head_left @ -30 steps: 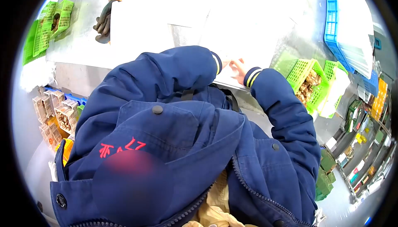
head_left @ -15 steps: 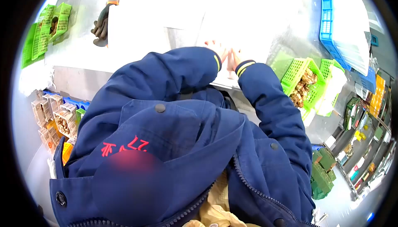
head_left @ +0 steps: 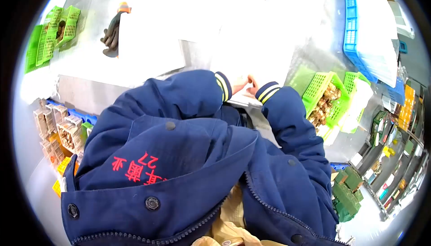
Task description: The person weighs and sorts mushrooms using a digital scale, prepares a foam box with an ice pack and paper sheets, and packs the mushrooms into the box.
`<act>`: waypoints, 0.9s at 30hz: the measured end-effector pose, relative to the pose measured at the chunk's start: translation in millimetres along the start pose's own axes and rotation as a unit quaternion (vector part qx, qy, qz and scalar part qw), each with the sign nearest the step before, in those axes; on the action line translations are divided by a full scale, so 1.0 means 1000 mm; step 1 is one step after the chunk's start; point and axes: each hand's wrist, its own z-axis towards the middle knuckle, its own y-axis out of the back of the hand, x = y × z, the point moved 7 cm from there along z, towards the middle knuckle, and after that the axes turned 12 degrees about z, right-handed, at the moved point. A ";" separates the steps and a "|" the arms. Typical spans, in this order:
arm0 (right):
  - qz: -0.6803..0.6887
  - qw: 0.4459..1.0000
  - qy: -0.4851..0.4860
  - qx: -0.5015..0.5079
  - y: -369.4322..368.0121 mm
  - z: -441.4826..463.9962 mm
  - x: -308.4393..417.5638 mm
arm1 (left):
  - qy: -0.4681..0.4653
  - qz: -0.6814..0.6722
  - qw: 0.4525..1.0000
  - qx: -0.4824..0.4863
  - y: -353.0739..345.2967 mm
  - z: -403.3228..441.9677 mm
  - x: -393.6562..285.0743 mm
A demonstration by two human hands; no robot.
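Observation:
My left hand [head_left: 239, 84] and my right hand [head_left: 252, 85] are close together at the table's near edge, with bent fingers drawn in. Glare washes out the fingertips, and I cannot make out what they hold. Bright white sheets [head_left: 251, 35] lie on the table in front of both hands. Below the hands, a pale strip [head_left: 264, 124] hangs past the table edge beside my right sleeve. Right of my right hand, a green basket [head_left: 318, 84] holds brown mushrooms [head_left: 325, 104].
A dark work glove [head_left: 112, 35] with an orange cuff lies on the left of the table. More green baskets [head_left: 47, 44] stand at the far left. On the right are a blue crate [head_left: 351, 26] and a shelf rack [head_left: 395, 156]. Clear bins [head_left: 69, 131] sit low on the left.
Both hands have come back toward my body, to the table's near edge, and closer together. The pale strip below them now shows more. The camera view has shifted slightly.

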 end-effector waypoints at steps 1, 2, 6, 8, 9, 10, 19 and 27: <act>0.059 0.998 0.018 -0.012 -0.007 0.004 -0.014 | 0.008 0.007 0.998 -0.055 -0.008 0.002 0.000; 0.091 0.996 0.020 -0.010 0.012 0.001 -0.008 | 0.015 0.015 0.993 -0.114 -0.017 0.005 0.000; 0.300 0.898 0.094 -0.308 0.130 -0.011 -0.022 | 0.037 0.031 0.996 -0.072 -0.001 0.018 0.005; 0.306 0.865 0.078 -0.390 0.175 0.003 -0.062 | 0.007 0.073 0.995 -0.072 -0.010 0.021 -0.003; 0.322 0.854 0.046 -0.406 0.197 0.008 -0.067 | 0.010 0.062 0.997 -0.052 -0.019 0.023 -0.003; 0.265 0.869 0.020 -0.417 0.214 0.022 -0.083 | 0.011 0.066 0.996 -0.055 -0.031 0.027 -0.003; -0.089 0.950 -0.112 -0.276 0.247 0.163 -0.133 | -0.030 0.041 0.994 -0.098 -0.006 0.017 -0.011; -0.229 0.937 -0.073 -0.253 0.240 0.192 -0.126 | 0.008 -0.040 0.989 -0.142 0.017 0.016 -0.001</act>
